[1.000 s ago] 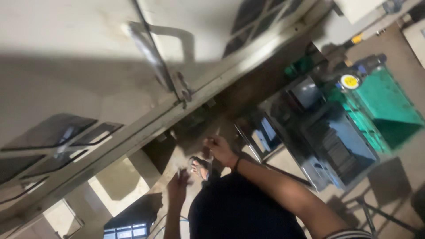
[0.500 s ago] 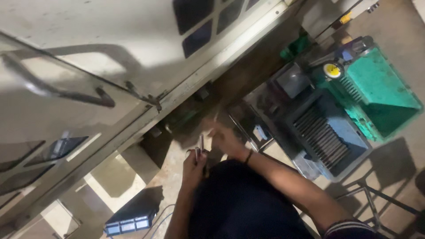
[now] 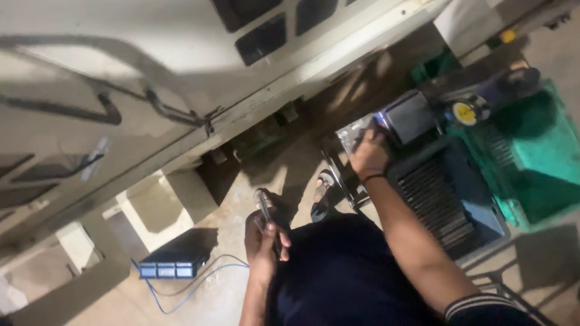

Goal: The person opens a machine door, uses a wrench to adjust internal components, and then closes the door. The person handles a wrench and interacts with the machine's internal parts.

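Here our left hand (image 3: 264, 234) is closed around a slim dark tool (image 3: 264, 208), held upright over the concrete floor (image 3: 211, 290) near our sandalled foot (image 3: 324, 194). Our right hand (image 3: 370, 156) reaches out to the dark machine (image 3: 444, 193), fingers curled on something at its near corner; we cannot tell what they clamp.
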